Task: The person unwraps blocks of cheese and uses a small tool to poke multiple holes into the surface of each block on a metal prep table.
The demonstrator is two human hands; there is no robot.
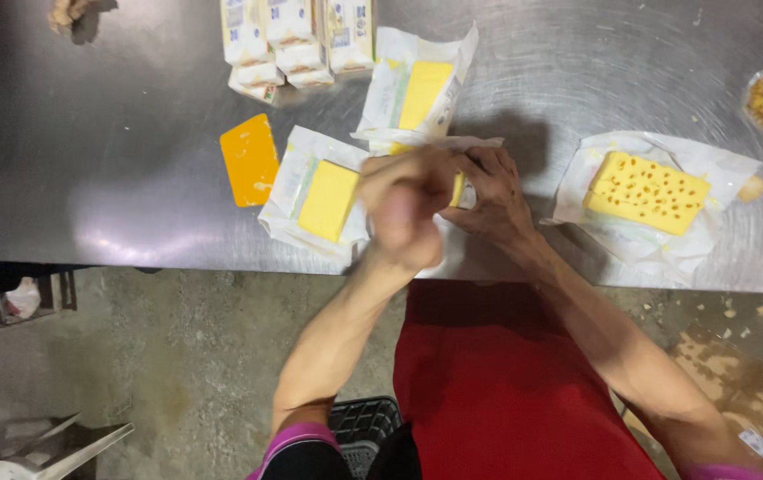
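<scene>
While both hands meet over the steel bench (115, 160), a yellow block (458, 188) sits between them on its white wrapper (453, 142).
Left grip (404, 209), blurred, is clenched; right grip (493, 197) pinches the block's wrapper. Another unwrapped yellow block (329, 200) lies just left of the grips, a holed one (646, 192) well right.

food workshop, steel table (132, 178), wrapped butter blocks (297, 36)

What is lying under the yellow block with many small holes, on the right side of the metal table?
The yellow holed block lies on an opened white paper wrapper, spread flat on the grey metal table. The part of the wrapper directly beneath the block is covered, so it cannot be seen.
</scene>
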